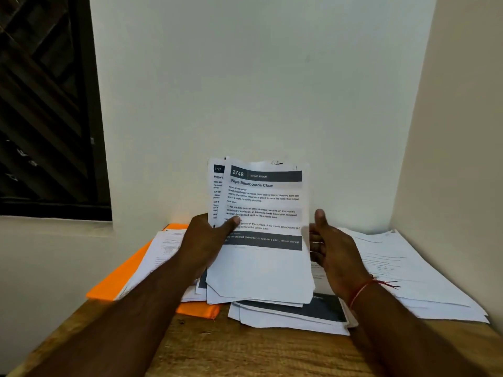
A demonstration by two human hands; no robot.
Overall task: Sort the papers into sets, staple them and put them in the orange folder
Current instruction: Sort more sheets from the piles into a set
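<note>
One sheet [265,202]: "2748 Wipe Baseboards Clean"

Wooden table [217,349], white walls [245,77], dark latticed window [40,104], red wrist thread [362,291]

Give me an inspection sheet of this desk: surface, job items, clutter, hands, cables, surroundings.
Surface: wooden table, its back half covered in paper.
Job's things: held papers, raised above the table, top sheet headed 2748 "Wipe Baseboards Clean"; orange folder at left, partly under loose sheets; middle pile; right pile; no stapler seen.
Clutter: nothing seen.
Hands: left hand pinches the held papers, thumb on the front; right hand has fingers curled at their right edge, thumb raised, grip unclear.
Cables: nothing seen.
Surroundings: white walls meeting in a corner; dark grilled window at left.
</note>
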